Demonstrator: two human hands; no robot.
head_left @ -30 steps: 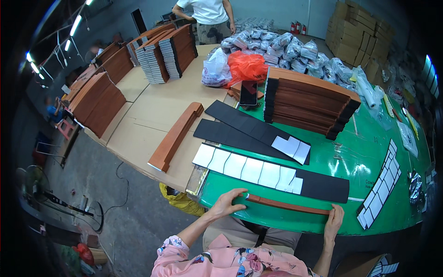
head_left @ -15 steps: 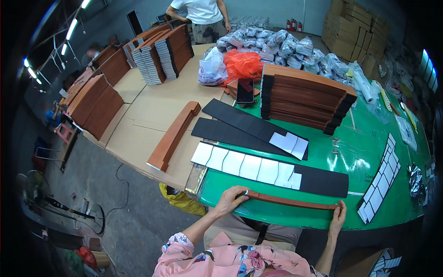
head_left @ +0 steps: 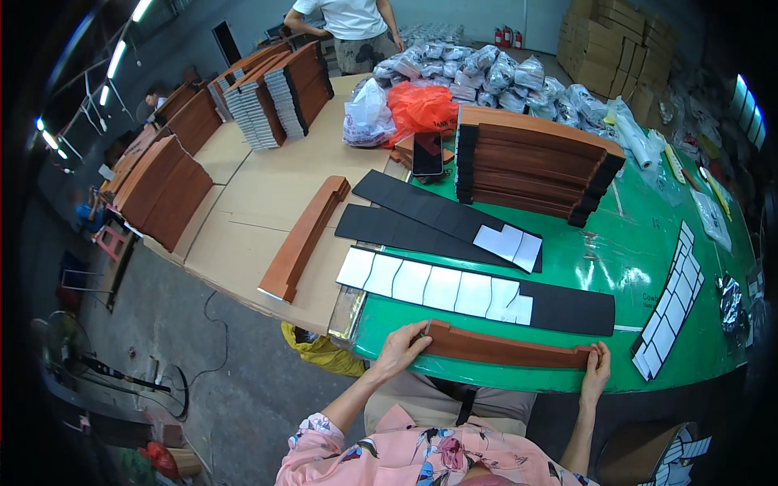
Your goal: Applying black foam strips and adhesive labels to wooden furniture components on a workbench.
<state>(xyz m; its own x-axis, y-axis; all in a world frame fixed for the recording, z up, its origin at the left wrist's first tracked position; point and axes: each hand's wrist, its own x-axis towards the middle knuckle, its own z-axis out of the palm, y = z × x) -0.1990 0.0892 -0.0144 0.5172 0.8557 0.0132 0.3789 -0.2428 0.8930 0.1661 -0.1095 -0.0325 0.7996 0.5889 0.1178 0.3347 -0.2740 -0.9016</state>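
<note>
A reddish-brown wooden piece (head_left: pixel 506 351), slightly curved with notched ends, is held level over the green table's front edge, its broad face showing. Its left end is between the fingers and thumb of my left hand (head_left: pixel 403 348). My right hand (head_left: pixel 597 371) grips the right end. Just beyond lies a black strip (head_left: pixel 567 309) partly covered by white pieces (head_left: pixel 438 289). Two more black strips (head_left: pixel 405 233) cross behind it, with white pieces (head_left: pixel 508 246) on one end. To the left, a similar wooden piece (head_left: pixel 304 241) rests on cardboard.
A stack of brown wooden pieces (head_left: pixel 539 166) stands on the green table (head_left: pixel 600 259); more stacks (head_left: pixel 162 190) stand on the cardboard at left. A phone (head_left: pixel 428 155) leans near a red plastic bag (head_left: pixel 421 109). White pieces on a black strip (head_left: pixel 668 304) lie at right. Another person (head_left: pixel 352 32) stands behind.
The wooden piece in my hands has been turned from its narrow edge so its broad face shows. Both hands keep hold of its ends.
</note>
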